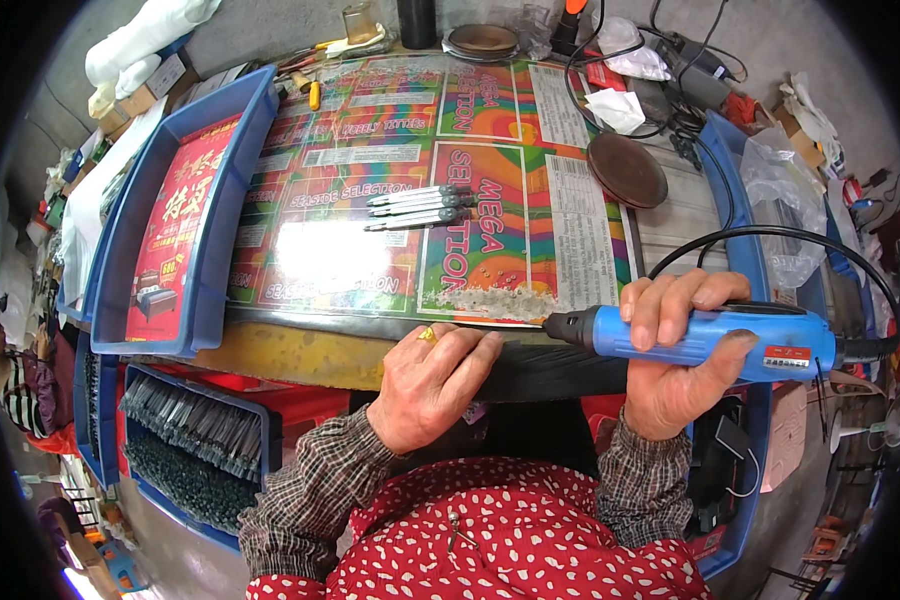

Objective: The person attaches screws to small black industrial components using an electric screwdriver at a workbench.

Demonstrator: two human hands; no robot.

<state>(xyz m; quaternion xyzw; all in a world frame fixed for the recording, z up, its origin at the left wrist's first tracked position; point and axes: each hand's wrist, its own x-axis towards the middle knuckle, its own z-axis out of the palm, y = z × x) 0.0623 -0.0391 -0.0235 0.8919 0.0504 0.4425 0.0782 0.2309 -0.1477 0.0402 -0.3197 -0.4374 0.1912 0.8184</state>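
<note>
While the right hand (660, 385) clamps the blue electric screwdriver (715, 325), a slip could jab the nearby left hand (430, 385) — its grip unclear.

The torso is covered by a bright red cloth garment (550, 530) scattered with small, irregular white flecks, and at its front hangs a small, slim, metallic-looking piece (454, 528), too small to tell whether a zip pull or a pendant. Loose woven sleeves (320, 480) in a fine check of black, grey-brown and off-white cover both forearms, puckered into folds and drawn in toward the wrists, with red, white-flecked cloth showing past the elbow end of the left one. A shiny gold-coloured ring (428, 335) circles a finger of the left hand (422, 390).
</note>
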